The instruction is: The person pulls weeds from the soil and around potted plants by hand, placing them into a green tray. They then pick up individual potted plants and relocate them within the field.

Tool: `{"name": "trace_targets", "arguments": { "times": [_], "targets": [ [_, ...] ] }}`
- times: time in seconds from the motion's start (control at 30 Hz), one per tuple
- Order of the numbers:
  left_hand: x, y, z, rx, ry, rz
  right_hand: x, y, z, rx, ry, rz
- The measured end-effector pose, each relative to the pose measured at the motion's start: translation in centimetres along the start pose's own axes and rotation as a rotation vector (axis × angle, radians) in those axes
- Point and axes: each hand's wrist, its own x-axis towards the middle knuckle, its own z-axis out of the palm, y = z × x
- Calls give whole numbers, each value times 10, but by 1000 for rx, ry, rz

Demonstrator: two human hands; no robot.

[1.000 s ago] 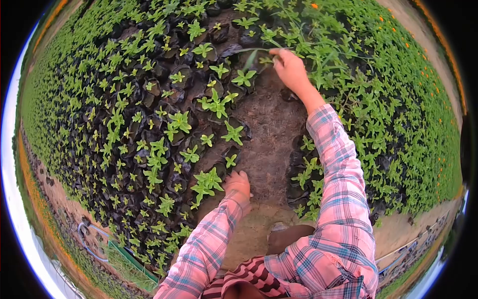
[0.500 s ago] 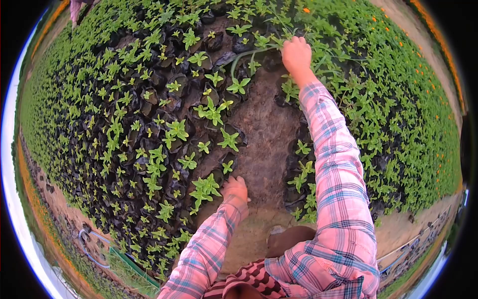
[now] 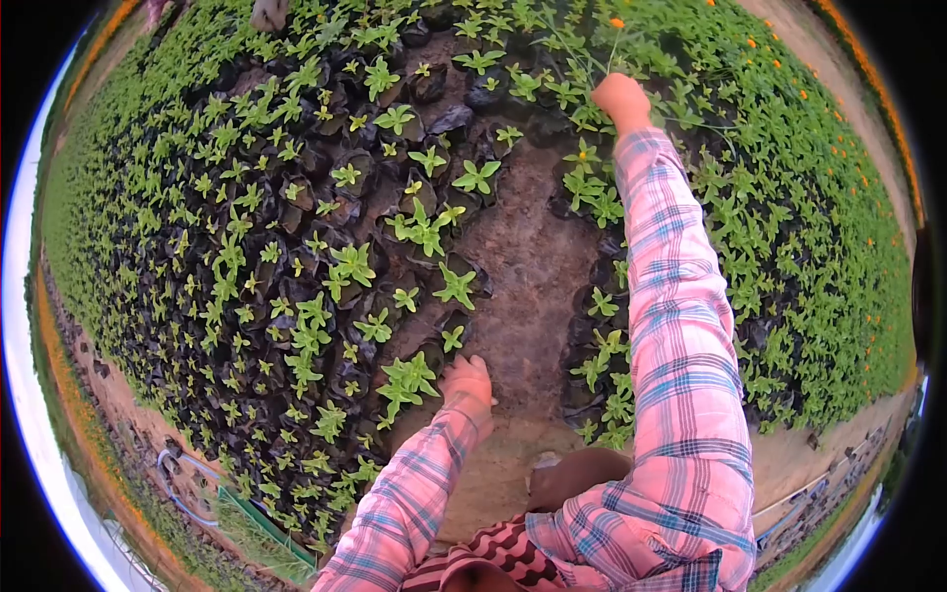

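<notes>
Beyond bare soil [image 3: 533, 266], our right hand [image 3: 622, 99] grips thin grass [image 3: 614, 54] among seedlings [image 3: 584, 185], which a hard tug might uproot, while our left hand [image 3: 468, 381], its hold unclear to us, rests nearer.

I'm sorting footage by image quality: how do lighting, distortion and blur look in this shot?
Head view: strong fisheye bending, horizon curved, corners black. Head view: soft, even daylight, no hard shadows on the bare soil. Head view: sky at the left edge blown out to white. Head view: foliage just beyond the right hand looks hazy, somewhat soft.
</notes>
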Motion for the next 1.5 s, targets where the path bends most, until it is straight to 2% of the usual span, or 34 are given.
{"name": "trace_targets", "arguments": {
  "times": [0.2,0.27,0.33,0.4,0.47,0.53,0.57,0.6,0.67,0.7,0.73,0.83,0.87,0.93,0.97,1.03,1.07,1.13,1.2,1.27,1.33,1.4,1.43,1.5],
  "targets": [
    [0,0,0,2,9,12,13,-8,19,-31,-100,-42],
    [-1,0,1,-4,2,11,23,8,42,137,51,-275],
    [1,-1,4,-5,21,7,19,8,34,203,101,-303],
    [-1,-1,7,-8,35,7,16,12,17,81,-46,-272],
    [-2,-1,5,-12,56,20,8,19,17,14,23,-324],
    [-2,0,2,-16,61,27,-2,19,16,52,337,-404],
    [-4,-1,3,-19,61,31,-4,21,11,37,231,-363],
    [-4,-2,5,-21,56,28,-10,20,10,36,225,-365],
    [0,-2,5,-1,31,25,-20,14,3,268,270,-91],
    [0,-1,3,6,13,11,-21,15,0,330,275,-28],
    [0,-1,2,-3,12,13,-24,17,-3,323,275,-35],
    [-1,-2,2,-30,20,14,-45,23,-31,786,255,-130],
    [-1,-3,2,-44,29,24,-57,24,-44,775,265,-143],
    [-2,-5,0,-48,48,52,-113,13,-89,1212,5,-194],
    [-4,-5,-2,-62,50,60,-141,5,-105,1201,11,-215],
    [-4,-9,1,-89,101,101,-198,-10,-123,1228,-126,-212],
    [-5,-13,5,-97,134,135,-221,-14,-120,1202,-150,-253],
    [-9,-25,8,-148,180,278,-280,-28,-105,1332,-249,-292],
    [-13,-44,20,-378,220,433,-338,-39,-82,1190,-310,-433],
    [-43,-64,21,-1345,-42,465,-390,-52,-63,1268,-486,-526],
    [-101,-101,-12,-2096,-345,350,-432,-66,-43,1275,-813,-587],
    [-125,-158,-10,-2310,-535,564,-477,-88,-42,1120,-1064,-673],
    [-139,-179,-10,-2319,-513,815,-500,-104,-43,1092,-1138,-817],
    [-170,-220,1,-2210,-352,703,-539,-133,-58,934,-1277,-982]
  ]
}}
